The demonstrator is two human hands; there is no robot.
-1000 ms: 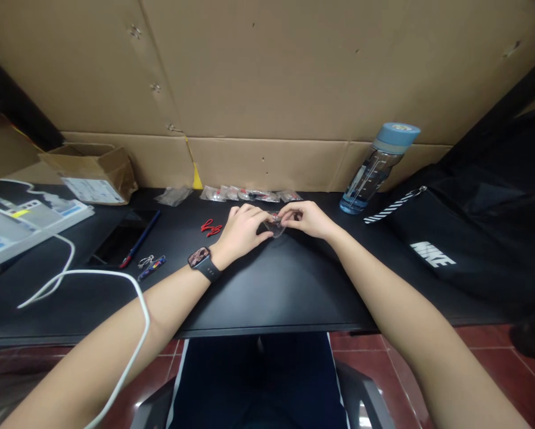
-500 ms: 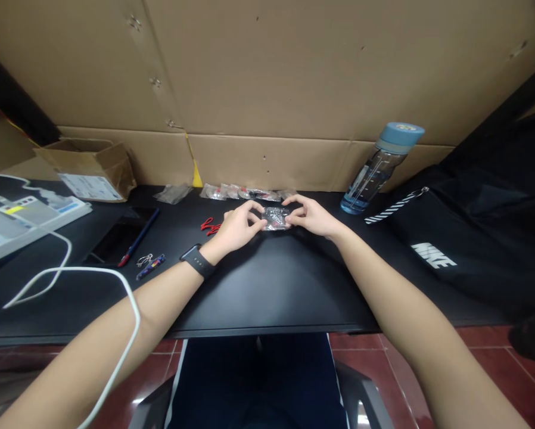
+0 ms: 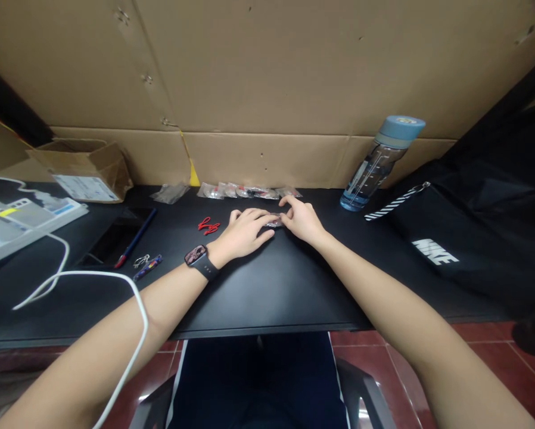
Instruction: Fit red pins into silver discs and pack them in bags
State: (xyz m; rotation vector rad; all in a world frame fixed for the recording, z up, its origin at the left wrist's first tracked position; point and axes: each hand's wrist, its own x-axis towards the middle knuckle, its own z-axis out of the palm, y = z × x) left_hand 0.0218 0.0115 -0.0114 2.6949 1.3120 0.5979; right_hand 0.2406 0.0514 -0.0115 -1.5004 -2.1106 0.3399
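A small clear plastic packet (image 3: 273,223) with something dark inside lies on the black desk (image 3: 267,292), mostly covered by my hands. My left hand (image 3: 243,234) rests over its left part, palm down, fingers stretched out and thumb apart. At the packet's right edge, my right hand (image 3: 304,221) has thumb and fingers bent together, pinching it. Just left of my left hand lies a red looped cord (image 3: 209,226). Behind both hands, several similar clear packets (image 3: 243,190) lie in a row along the cardboard wall.
An empty-looking plastic bag (image 3: 170,193) and an open cardboard box (image 3: 86,173) stand back left. Nearby are a dark tablet (image 3: 111,238) with a pen, a keychain (image 3: 148,267), a power strip (image 3: 30,223) and a white cable (image 3: 128,277). A water bottle (image 3: 377,170) and black bag (image 3: 464,226) are right.
My left hand has gone from pinching the packet's left edge to lying flat over it. The packet, visible between both hands before, is now mostly hidden. My right hand has shifted slightly left.
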